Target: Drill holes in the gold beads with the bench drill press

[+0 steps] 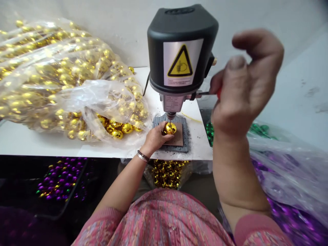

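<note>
A black bench drill press [183,30] with a yellow warning label stands on the white table. Beneath its chuck, my left hand [155,137] pinches a shiny gold ball [170,128] between thumb and fingers. The ball is on a brown board [178,137] lying over the drill's grey base [186,145], and the bit comes down to the ball's top. Raised at the right, my right hand [243,82] has its fingers curled around the red-ended feed lever [204,93], whose end is mostly hidden.
Clear plastic bags of gold balls [64,75] cover the table's left side. Purple and green beads [63,179] lie low at the left. A bag of gold pieces [169,174] is below the table's front edge. Bags with purple items [294,218] are at the right.
</note>
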A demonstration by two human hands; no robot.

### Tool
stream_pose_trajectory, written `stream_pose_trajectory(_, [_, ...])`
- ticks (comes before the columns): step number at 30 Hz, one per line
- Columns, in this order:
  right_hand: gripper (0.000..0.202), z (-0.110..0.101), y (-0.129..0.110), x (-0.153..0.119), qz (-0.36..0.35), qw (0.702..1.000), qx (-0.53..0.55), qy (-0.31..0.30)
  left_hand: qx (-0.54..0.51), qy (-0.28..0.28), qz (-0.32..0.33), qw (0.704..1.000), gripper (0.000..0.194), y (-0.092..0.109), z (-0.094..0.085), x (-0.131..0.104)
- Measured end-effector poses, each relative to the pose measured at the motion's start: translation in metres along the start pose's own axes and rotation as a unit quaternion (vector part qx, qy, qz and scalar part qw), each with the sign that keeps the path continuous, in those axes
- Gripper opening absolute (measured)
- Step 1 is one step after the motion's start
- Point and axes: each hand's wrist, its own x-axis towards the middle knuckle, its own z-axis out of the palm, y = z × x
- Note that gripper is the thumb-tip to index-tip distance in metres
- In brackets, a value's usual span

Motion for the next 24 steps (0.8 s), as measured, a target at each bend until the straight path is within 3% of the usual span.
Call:
stream_pose_trajectory(3, [0.02, -0.006, -0.003, -0.034, -0.04, 0.998, -0.033, 0.038, -0.001, -0.008, -0.002, 1.0, 0.067, 0.001, -0.001, 0.0])
stream_pose_trajectory(7, [0.021, -0.01, 0.007, -0.06, -0.027, 0.991, -0.115, 0.055, -0.017, -0.018, 0.003, 1.0, 0.067, -0.001, 0.0, 0.0])
stream_pose_trajectory(16, [0.015, -0.012, 0.023, -0.072, -0.052, 0.985, -0.146, 0.078, -0.041, -0.03, 0.003, 0.999, 0.071, -0.002, 0.0, 0.0])
stream_pose_trajectory(24, [0.011, -0.005, 0.025, -0.076, -0.051, 0.987, -0.096, 0.117, -0.028, -0.027, -0.006, 0.999, 0.068, -0.001, 0.0, -0.001])
